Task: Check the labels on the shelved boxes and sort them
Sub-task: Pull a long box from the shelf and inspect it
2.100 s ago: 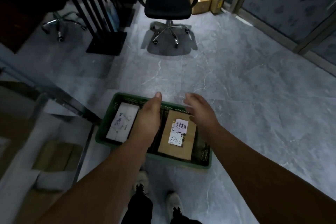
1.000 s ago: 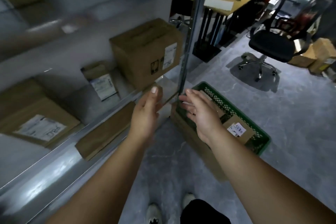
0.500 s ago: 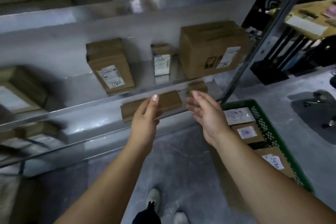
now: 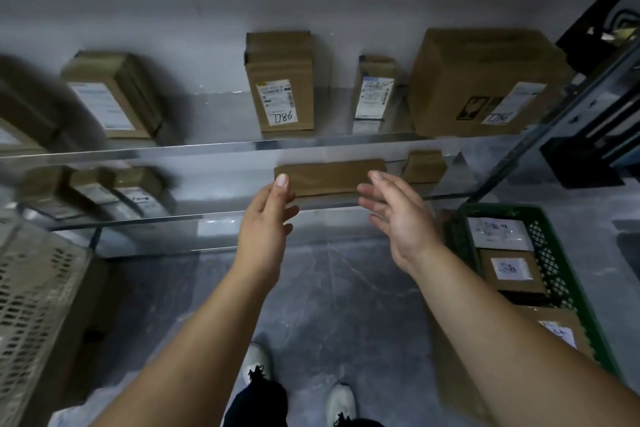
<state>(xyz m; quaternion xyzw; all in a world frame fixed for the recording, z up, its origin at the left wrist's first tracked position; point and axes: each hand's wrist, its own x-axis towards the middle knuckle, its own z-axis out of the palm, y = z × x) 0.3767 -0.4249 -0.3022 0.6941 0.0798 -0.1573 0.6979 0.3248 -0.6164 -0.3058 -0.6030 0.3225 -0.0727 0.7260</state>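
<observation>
Blurred beyond reading: boxes at far left [image 4: 114, 187]. Green crate [image 4: 498, 209] cut off at right, labelled parcels inside. Flat brown box [image 4: 329, 177] on the lower shelf [image 4: 214, 196], plain side outward. Left hand [image 4: 266, 222] relaxed, thumb at its left end, contact unclear. Right hand [image 4: 398, 215] spread, just beside its right end. Both nearer the box than half a second back.

Dim, cool grey-blue cast. Soft glare along shelf [image 4: 145, 151] edges, brightest patch top centre. Heavy motion blur at left: smeared boxes [image 4: 110, 97], unreadable print. Sharper in centre, with legible label [image 4: 278, 101]. Wide-angle bowing near borders, slanted post [image 4: 554, 135] at right. Murky floor [image 4: 329, 288], soft shadows behind boxes.
</observation>
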